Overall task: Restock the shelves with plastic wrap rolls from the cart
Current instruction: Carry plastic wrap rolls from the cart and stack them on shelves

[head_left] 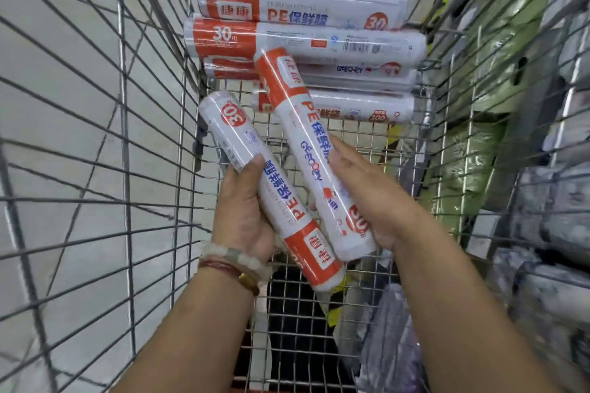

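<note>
I have both hands down inside the wire cart (153, 143), each one carrying a roll. My left hand (242, 217) grips one plastic wrap roll (271, 191) around its middle, thumb laid across the film, with the orange end pointing back toward me. My right hand (373, 198) cups a second roll (316, 153) from the side, fingers laid along it and the palm under its lower end; this roll has its orange end pointing away from me, and the two rolls lie side by side, touching or very nearly so, above the cart floor. By my judgement the restocking is at the pick-up step: these two are lifted clear, but no shelf shows here, so I cannot tell how many rolls have already gone up. Counting what is left, I see four more rolls lying crosswise at the far end of the basket: a top roll (300, 0), one just below it (306, 38), a third partly hidden behind my right-hand roll (357, 73), and a fourth beneath that (360, 108). That makes six rolls in view, two in hand and four waiting. Grey wrapped packages (549, 233) are blurred along the right, outside the cart wall.
</note>
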